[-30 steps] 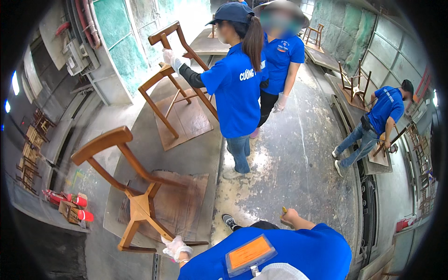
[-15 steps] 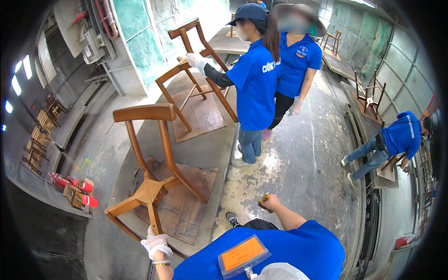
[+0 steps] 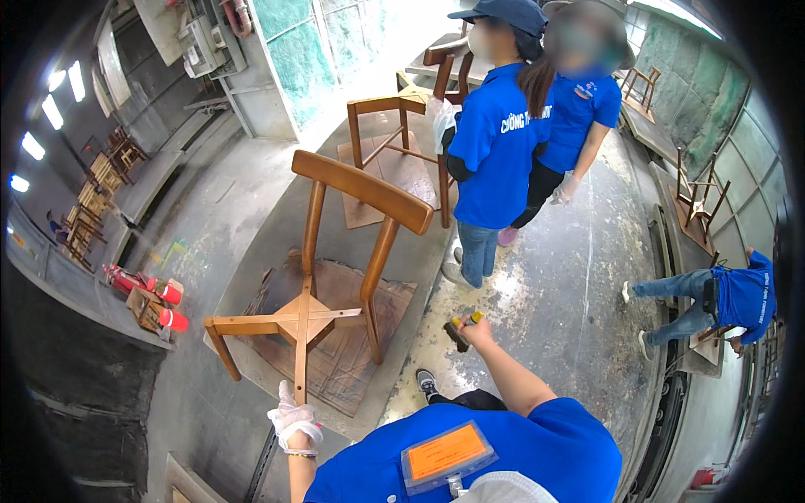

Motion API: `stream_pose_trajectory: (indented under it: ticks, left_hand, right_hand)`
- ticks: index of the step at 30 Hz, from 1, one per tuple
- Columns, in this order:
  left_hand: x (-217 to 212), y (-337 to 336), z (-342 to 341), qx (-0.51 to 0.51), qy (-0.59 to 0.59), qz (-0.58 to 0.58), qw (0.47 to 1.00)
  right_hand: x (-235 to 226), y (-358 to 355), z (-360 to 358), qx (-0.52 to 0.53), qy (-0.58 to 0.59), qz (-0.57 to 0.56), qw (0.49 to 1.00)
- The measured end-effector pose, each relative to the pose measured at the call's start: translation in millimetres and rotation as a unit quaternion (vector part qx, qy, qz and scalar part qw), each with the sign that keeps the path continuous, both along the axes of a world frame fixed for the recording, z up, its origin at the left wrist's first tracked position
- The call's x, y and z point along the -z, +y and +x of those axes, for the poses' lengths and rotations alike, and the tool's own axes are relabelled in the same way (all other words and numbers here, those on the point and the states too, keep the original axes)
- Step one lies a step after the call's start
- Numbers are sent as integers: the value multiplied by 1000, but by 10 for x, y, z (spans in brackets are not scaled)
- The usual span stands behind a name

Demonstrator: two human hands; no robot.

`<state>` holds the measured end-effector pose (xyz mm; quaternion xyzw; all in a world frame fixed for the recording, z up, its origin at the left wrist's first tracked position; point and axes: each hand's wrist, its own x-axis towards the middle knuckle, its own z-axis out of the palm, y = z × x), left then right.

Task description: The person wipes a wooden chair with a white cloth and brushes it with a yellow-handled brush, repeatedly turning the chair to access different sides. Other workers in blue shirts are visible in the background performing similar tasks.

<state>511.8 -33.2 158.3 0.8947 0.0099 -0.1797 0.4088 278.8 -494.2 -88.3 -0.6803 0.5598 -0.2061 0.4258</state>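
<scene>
A brown wooden chair frame, its seat a bare cross of rails, is in front of me to the left, above a brown cardboard sheet. My left hand, in a thin whitish glove, is closed around the near end of the chair, where the front rail comes toward me. The leg there is mostly hidden by the hand. Out to the right of the chair, my bare right hand grips a brush with a yellow handle and dark bristles. The brush is apart from the chair.
Beyond, a co-worker in blue has a gloved hand at another chair; a second person stands beside. At right, another person bends near a platform. Red containers stand at left.
The chair at my left hand has turned, its backrest now slanting down to the right. My right hand has moved forward, showing more of the brush. The co-worker's chair has also turned.
</scene>
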Motion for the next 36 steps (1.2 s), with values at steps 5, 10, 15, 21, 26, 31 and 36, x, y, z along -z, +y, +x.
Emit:
stream_pose_trajectory:
  ticks: [5,10,15,21,26,31,36]
  left_hand:
    - [-180,-153,-27,9,-21,67,998]
    - [-335,-262,5,8,-15,166,986]
    - [-185,-213,47,-3,-20,63,998]
    - [98,-162,18,-73,47,-154,984]
    - [121,-80,65,-39,67,-158,984]
    - [-16,-59,235,46,-64,113,990]
    - [-204,-52,317,35,-43,145,988]
  right_hand:
    - [-11,-27,61,-67,-13,18,998]
    - [67,89,-400,-55,6,44,998]
    - [-58,279,-1074,-21,261,56,963]
    - [-234,305,-1625,13,315,86,945]
    - [-277,171,-1588,20,302,57,951]
    - [-277,-7,-1252,-43,306,22,951]
    - [-135,-40,-947,-73,247,-10,966]
